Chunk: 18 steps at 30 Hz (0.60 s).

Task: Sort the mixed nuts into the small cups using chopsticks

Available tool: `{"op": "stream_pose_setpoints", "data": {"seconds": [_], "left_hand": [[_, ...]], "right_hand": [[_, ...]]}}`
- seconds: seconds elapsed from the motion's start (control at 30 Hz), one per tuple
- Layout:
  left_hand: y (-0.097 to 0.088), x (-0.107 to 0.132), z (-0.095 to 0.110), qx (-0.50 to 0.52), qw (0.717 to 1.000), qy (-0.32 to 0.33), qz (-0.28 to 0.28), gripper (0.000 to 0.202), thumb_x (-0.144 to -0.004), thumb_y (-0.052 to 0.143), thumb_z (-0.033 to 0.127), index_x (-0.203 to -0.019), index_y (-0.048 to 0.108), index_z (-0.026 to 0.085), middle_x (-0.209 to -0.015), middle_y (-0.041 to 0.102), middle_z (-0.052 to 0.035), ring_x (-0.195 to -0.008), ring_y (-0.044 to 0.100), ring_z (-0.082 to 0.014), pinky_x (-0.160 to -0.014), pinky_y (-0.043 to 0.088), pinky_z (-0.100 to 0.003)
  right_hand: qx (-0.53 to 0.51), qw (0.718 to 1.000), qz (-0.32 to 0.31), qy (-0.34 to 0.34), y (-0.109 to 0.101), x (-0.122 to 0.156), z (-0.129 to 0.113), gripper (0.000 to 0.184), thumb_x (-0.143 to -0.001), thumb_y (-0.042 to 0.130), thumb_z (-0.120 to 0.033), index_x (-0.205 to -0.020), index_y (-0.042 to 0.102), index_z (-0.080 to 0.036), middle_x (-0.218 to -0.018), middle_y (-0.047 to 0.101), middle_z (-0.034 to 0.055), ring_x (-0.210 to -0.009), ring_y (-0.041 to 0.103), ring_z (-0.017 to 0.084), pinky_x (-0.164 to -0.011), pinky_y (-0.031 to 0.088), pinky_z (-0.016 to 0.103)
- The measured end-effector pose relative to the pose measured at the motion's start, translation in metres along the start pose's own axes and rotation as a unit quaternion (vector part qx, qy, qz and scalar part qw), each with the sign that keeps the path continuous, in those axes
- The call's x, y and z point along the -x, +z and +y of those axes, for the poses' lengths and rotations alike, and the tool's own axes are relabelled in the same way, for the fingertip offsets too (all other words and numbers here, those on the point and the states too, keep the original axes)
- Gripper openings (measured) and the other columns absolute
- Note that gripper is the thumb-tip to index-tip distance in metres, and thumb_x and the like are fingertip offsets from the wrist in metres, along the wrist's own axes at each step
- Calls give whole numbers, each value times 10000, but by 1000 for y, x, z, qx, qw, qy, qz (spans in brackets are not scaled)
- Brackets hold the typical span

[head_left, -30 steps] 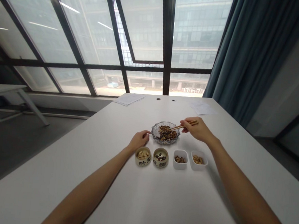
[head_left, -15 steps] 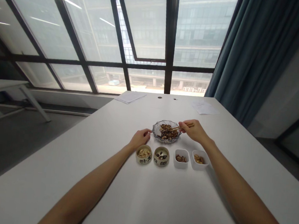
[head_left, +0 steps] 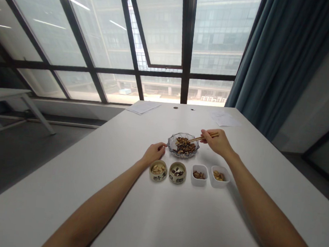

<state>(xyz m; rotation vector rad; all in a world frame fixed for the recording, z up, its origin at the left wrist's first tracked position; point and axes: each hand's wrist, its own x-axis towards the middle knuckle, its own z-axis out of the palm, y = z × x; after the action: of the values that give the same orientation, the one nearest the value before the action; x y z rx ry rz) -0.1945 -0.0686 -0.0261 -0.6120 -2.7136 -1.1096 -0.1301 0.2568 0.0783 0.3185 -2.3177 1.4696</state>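
A clear glass bowl (head_left: 172, 146) with a scalloped rim holds a heap of mixed dark and brown seeds or nuts. My right hand (head_left: 217, 141) is closed around a pair of wooden chopsticks (head_left: 196, 138), their tips down in the heap on its right side. Whether the tips pinch a piece is too small to tell. On the bowl's left, my left hand (head_left: 154, 152) rests on the table, its outstretched finger at the rim and the other fingers loosely bent.
In front of the bowl stand a round dish (head_left: 157, 180) of pale nuts, another round dish (head_left: 176, 181) with dark seeds, a white square cup (head_left: 198, 182) of brown pieces and a second white cup (head_left: 219, 184) of tan pieces. Papers (head_left: 143, 107) lie at the white table's far edge.
My right hand has moved slightly up and to the right with the chopsticks, showing more of their length. My left hand stays beside the bowl.
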Motion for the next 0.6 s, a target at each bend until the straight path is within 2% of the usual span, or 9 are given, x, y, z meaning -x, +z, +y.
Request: {"op": "stream_pose_setpoints", "data": {"seconds": [0.1,0.2,0.4,0.5,0.6], "left_hand": [[0,0,0,1,1000,-1,0,433,-947,446,406,-1108,761,157,-799,753,-42,-704,642,-189,-716,495,-303],[0,0,0,1,1000,-3,-1,427,-938,456,400,-1109,762,155,-806,754,-43,-705,639,-188,-704,495,-297],[1,0,-1,1,1000,0,-3,439,-944,452,406,-1123,761,150,-788,742,-38,-682,627,-179,-692,487,-289],[0,0,-1,0,1000,1,-3,434,-941,459,405,-1122,762,152,-800,744,-39,-684,626,-178,-691,482,-285],[0,0,-1,-2,1000,2,-1,426,-939,465,401,-1119,761,153,-805,747,-41,-696,631,-182,-705,482,-289]], "right_hand": [[-8,1000,7,-4,-10,3,-19,531,-901,692,-647,-759,791,-144,-755,795,146,-682,787,280,-625,641,357],[9,1000,15,-24,-24,12,-48,515,-912,694,-635,-789,803,-146,-769,799,141,-702,790,285,-612,644,355],[55,996,30,-69,-60,55,-113,396,-935,711,-571,-846,831,-204,-812,812,100,-695,786,282,-577,643,366],[94,992,15,-87,-75,80,-137,355,-950,698,-551,-860,836,-237,-795,805,78,-657,773,278,-536,618,370],[135,986,-35,-96,-81,99,-153,391,-975,649,-549,-777,811,-254,-698,765,55,-587,734,259,-463,550,361]]}}
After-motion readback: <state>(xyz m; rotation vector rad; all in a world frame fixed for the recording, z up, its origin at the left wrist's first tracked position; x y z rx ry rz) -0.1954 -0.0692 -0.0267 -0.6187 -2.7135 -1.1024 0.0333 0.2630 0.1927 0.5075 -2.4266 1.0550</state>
